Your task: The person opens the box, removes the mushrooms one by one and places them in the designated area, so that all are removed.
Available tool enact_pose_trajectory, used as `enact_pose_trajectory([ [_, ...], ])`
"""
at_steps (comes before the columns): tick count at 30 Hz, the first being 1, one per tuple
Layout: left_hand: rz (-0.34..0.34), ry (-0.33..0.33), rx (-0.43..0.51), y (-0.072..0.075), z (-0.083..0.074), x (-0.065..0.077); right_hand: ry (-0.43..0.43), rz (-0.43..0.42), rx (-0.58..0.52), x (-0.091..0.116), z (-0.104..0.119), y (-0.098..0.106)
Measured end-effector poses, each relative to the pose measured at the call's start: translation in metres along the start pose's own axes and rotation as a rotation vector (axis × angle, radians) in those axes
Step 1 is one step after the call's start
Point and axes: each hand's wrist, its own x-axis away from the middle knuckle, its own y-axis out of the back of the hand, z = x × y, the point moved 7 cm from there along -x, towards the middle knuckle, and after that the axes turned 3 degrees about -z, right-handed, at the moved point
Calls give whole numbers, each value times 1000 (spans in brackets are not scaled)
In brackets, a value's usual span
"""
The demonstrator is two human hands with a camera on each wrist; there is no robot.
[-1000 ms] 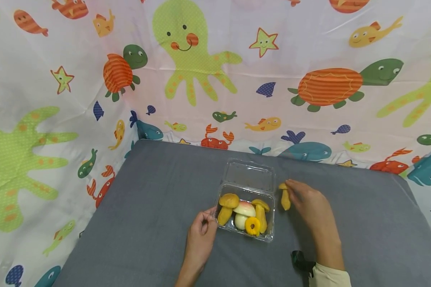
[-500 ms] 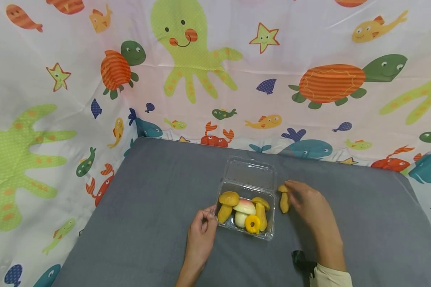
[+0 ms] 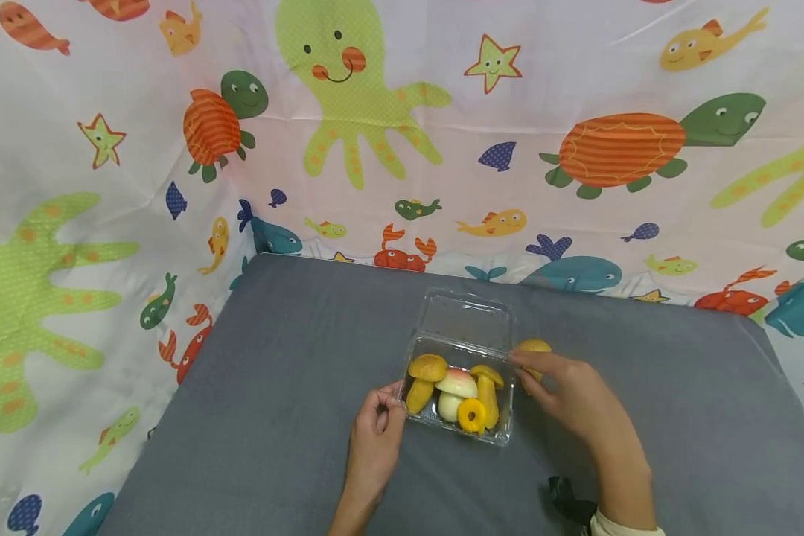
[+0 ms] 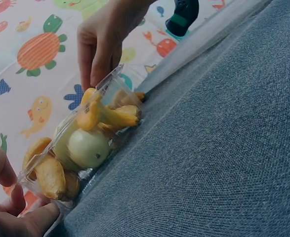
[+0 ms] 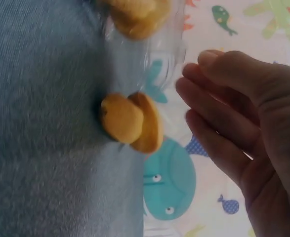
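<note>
A clear plastic clamshell box (image 3: 465,316) stands on the grey cloth with its lid folded back. Inside lie a brown-yellow mushroom (image 3: 427,369), a pale mushroom (image 3: 456,384) with a pinkish cap, another brown-yellow mushroom (image 3: 487,406) and a bright yellow trumpet-shaped mushroom (image 3: 471,415). My left hand (image 3: 377,439) pinches the box's left edge between thumb and fingers. Just right of the box, a loose mushroom (image 5: 127,121) lies on the cloth, partly hidden in the head view. Above it, my right hand (image 3: 579,398) has relaxed fingers, near the box's right rim, holding nothing.
Grey cloth (image 3: 295,372) covers the table. A white curtain (image 3: 348,134) printed with sea animals hangs behind and to the left. A dark strap-like device (image 3: 569,502) sits by the right wrist.
The right hand has let go of the loose mushroom and moved left toward the box's right rim. The mushroom stays on the cloth. The left hand keeps its grip on the box.
</note>
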Motion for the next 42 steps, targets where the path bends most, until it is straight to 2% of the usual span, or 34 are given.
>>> enact_pose_trajectory([
  [7,47,-71,-18,-3,-1,0,30,14,-52,-4,4,-8],
  [14,126,-143,101,-7,-2,-1,32,21,-28,-7,2,-15],
  [19,163,-101,84,-8,1,-4,47,14,-18,-9,2,-18],
  [25,132,-49,12,-6,4,-5,30,51,-4,-9,1,-23],
  [30,118,-44,33,-6,5,-4,11,80,42,-3,4,-24],
  [35,114,-37,46,-8,5,-4,60,44,82,6,15,-17],
  [42,104,-35,43,-8,4,-4,111,90,72,19,34,-12],
])
